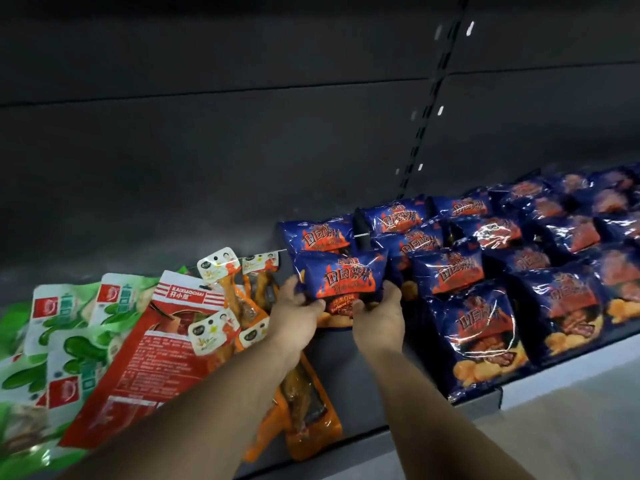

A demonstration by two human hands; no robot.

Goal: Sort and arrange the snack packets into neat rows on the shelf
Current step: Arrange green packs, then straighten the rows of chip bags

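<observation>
Both hands, left (297, 306) and right (377, 315), grip a blue chip packet (341, 277); red pack (180, 296) reads KAIXIAOCHAI

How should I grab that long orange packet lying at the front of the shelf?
Probably take the orange packet by its near end, coming from the front edge. It lies flat and lengthwise toward you, and its far end runs under the left forearm, so pinch across the narrow width there.

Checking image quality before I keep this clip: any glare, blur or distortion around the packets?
Head view: dim overall; bright glare streaks on the blue chip packets at right; far-right packets smeared with blur; held blue packet between left hand and right hand readable; wide-angle bending curves the shelf edge.
</observation>
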